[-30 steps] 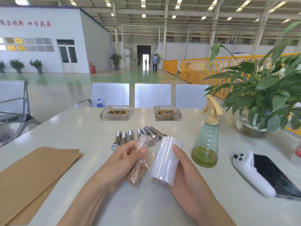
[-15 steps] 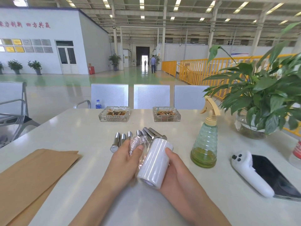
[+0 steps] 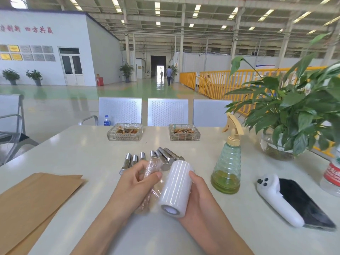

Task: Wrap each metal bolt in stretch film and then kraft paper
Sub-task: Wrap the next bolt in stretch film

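My left hand [image 3: 137,186] grips a bolt wrapped in clear stretch film [image 3: 151,167], held upright and tilted above the table. My right hand [image 3: 199,195] holds the white stretch film roll [image 3: 176,188] right beside it, with a sheet of film running between roll and bolt. Several bare metal bolts [image 3: 166,156] lie in a row on the table just beyond my hands. Sheets of kraft paper [image 3: 35,199] lie flat at the left.
The white table [image 3: 82,150] carries two glass ashtrays [image 3: 126,132] at the back, a green spray bottle [image 3: 227,166], a potted plant [image 3: 292,115], a white controller [image 3: 276,198] on a dark phone [image 3: 303,203], and a water bottle [image 3: 333,173] at the right edge.
The wrapped bolt in my left hand has tilted more upright and the roll has swung round close beside it. Both hands have drawn together near the bolts.
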